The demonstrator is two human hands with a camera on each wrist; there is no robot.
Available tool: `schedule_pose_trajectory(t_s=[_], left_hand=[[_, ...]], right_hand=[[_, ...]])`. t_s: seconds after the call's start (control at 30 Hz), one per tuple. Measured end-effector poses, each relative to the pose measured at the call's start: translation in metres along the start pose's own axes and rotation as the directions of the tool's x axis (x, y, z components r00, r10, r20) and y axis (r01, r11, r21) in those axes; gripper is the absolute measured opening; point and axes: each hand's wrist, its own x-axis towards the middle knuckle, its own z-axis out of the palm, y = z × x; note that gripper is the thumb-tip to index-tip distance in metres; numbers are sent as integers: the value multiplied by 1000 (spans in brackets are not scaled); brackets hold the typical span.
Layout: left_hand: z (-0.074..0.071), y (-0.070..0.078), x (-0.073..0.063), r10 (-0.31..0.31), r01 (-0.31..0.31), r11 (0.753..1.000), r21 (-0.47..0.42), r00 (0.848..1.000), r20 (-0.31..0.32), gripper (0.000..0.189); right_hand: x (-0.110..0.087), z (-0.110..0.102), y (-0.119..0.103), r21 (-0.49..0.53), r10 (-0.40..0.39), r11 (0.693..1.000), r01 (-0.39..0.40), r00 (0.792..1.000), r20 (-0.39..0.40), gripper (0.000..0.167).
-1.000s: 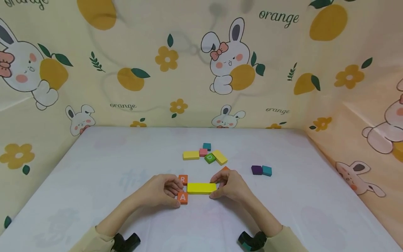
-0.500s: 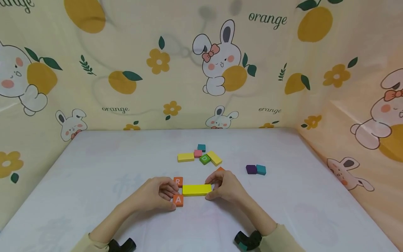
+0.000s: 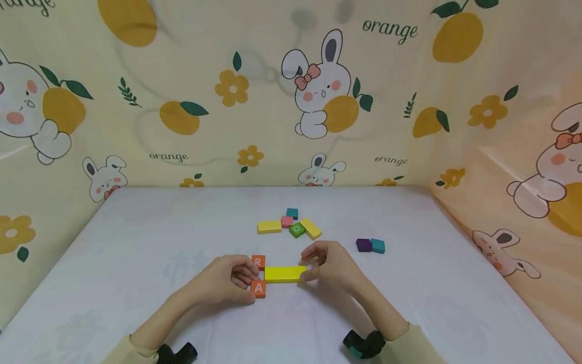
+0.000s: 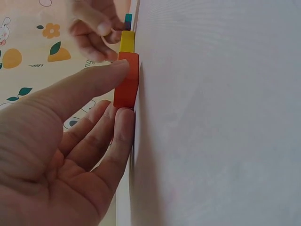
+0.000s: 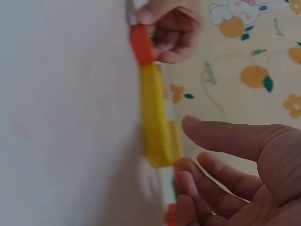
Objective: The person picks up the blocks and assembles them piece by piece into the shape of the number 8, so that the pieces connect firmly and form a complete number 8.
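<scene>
An orange letter A block and an orange letter R block lie at the left end of a long yellow block in the head view. My left hand holds the orange blocks from the left. Its thumb presses the near face of an orange block in the left wrist view, while the fingers rest along its side. Beside the yellow block's right end is my right hand. Thumb and fingers of this hand are spread with a gap between them in the right wrist view.
Farther back lie two yellow blocks, a pink block, a teal block and a green letter D block. A purple block touches another teal block at right. A printed cloth hangs behind the white table.
My right hand has drawn slightly back from the yellow block's right end, its fingers loosening. An orange block beyond it is now hidden in the head view. The left hand stays put.
</scene>
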Motion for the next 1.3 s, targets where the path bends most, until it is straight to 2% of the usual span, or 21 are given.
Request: schedule_pose_trajectory(t_s=[0.13,0.3,0.4,0.5,0.67,0.87,1.0,1.13,1.3], left_hand=[[-1,0,1,-1,1,1000,1,1000,-4,45],[0,0,1,-11,11,1000,3,1000,3,43],[0,0,1,-9,9,1000,3,1000,-1,44],[-1,0,0,-5,5,1000,5,1000,-5,45],[0,0,0,-6,6,1000,10,1000,-5,44],[0,0,0,-26,26,1000,-3,1000,2,44],[1,0,1,-38,38,999,-5,999,7,44],[0,0,1,-41,41,999,-3,999,2,44],[-1,0,1,-42,42,999,-8,999,4,45]], right_hand=[[-2,-12,-2,2,8,1000,-8,996,-84,26],[-8,-23,13,4,34,999,-34,983,-180,21],[-11,-27,24,5,37,999,-37,969,-242,22],[-13,-29,32,46,74,997,-64,958,-275,26],[-15,-28,36,145,156,982,-120,950,-270,35],[-13,-24,36,184,189,973,-142,945,-268,37],[-8,-24,32,253,228,954,-161,936,-266,39],[-1,-26,24,283,229,947,-149,934,-273,43],[9,-27,21,280,209,951,-134,943,-260,47]])
